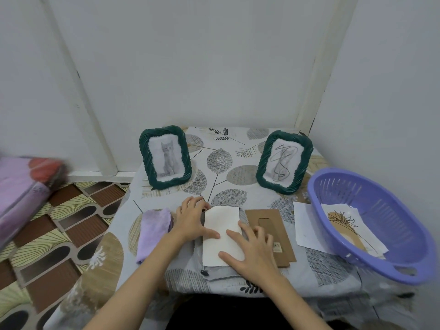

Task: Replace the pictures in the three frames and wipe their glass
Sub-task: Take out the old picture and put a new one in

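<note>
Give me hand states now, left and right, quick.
Left hand: open, fingers flat, pressing the left side of the white sheet.
Right hand: open, fingers spread, pressing the sheet's right side. Neither grips anything.

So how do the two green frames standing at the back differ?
The left frame shows a grey cat picture, while the right frame shows a dark scribbled line drawing. The left frame stands nearly square to the camera; the right frame is turned and leans left in this view. The left frame is nearer the purple cloth, the right frame nearer the purple basket. Both share the same green twisted border and stand upright.
</note>
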Available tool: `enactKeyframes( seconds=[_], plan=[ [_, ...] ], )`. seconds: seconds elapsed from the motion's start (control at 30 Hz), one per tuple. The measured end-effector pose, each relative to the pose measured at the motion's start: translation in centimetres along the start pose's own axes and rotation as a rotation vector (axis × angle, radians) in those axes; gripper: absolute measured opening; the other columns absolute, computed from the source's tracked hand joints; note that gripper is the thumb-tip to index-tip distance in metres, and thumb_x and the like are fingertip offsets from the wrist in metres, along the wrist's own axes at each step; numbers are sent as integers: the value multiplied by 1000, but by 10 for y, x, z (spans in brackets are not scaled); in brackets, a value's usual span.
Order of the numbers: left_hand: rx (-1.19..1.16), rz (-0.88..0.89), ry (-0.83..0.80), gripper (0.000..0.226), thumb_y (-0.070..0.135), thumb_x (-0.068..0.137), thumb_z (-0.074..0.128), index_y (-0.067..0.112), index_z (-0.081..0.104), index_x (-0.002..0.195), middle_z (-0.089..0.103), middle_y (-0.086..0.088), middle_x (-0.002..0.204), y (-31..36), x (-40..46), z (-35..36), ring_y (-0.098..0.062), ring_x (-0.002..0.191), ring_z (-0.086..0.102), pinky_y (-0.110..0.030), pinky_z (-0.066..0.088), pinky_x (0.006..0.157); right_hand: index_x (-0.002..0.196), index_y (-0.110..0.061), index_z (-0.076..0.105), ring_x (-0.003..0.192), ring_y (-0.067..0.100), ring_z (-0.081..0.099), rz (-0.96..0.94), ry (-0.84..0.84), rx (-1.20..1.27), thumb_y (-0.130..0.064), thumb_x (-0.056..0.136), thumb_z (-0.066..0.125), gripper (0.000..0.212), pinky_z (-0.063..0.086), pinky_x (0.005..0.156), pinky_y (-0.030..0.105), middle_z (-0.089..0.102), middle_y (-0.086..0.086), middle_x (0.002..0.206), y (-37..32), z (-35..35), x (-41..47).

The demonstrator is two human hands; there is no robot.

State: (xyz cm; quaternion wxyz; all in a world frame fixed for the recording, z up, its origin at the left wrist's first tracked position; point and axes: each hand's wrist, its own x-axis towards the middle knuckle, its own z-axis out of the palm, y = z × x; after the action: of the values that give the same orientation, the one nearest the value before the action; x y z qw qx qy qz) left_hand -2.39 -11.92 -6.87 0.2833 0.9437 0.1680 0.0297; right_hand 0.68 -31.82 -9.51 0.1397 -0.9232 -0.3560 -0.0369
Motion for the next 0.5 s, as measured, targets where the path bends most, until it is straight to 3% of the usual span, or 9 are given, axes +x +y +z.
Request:
enactKeyframes(
  seconds=[0.07,0.13,0.23,0.3,0.37,0.43,0.5],
  plan=[
    [-53,34,45,96,69,30,66,22,49,113,45,5,125,4,-1,0,-17,126,28,-26,20,92,109,-42,60,94,24,53,-4,3,-2,-77,70,40,56,42,71,38,58,-5,124,1,0,0],
    [-132,76,83,83,44,48,82,27,44,120,53,4,109,8,-5,2,-15,107,43,-24,23,84,117,-40,57,103,26,49,-14,-9,23,-76,71,39,61,37,78,39,52,-3,131,2,-2,0],
    [-207,170,124,71,13,67,76,40,44,124,63,4,101,8,-14,4,-21,85,55,-19,34,71,127,-38,49,115,25,38,-35,44,40,-75,73,36,66,32,85,39,42,0,140,9,-17,-1],
    [-278,197,155,55,8,71,72,50,56,104,63,12,102,6,-16,5,-19,88,56,-15,41,71,127,-37,48,117,23,32,-24,127,19,-71,76,36,62,34,88,41,40,1,140,24,-35,-3],
    [-414,187,192,45,11,73,68,52,61,89,65,17,98,11,-18,3,-14,86,59,-28,48,73,123,-36,51,116,24,35,48,226,-60,-64,79,37,54,39,86,44,44,4,138,48,-57,-7],
    [-594,141,206,39,5,76,69,43,65,86,66,22,95,25,-19,-5,-16,81,62,-33,52,70,122,-34,54,113,30,41,158,270,-140,-56,81,37,49,41,83,46,47,9,135,74,-82,-16],
    [-727,135,190,36,-3,78,68,32,67,87,65,15,96,45,-18,-11,-15,78,62,-26,54,66,128,-37,49,118,31,41,237,206,-197,-50,88,40,44,38,89,46,44,8,138,102,-103,-29]
  ],
)
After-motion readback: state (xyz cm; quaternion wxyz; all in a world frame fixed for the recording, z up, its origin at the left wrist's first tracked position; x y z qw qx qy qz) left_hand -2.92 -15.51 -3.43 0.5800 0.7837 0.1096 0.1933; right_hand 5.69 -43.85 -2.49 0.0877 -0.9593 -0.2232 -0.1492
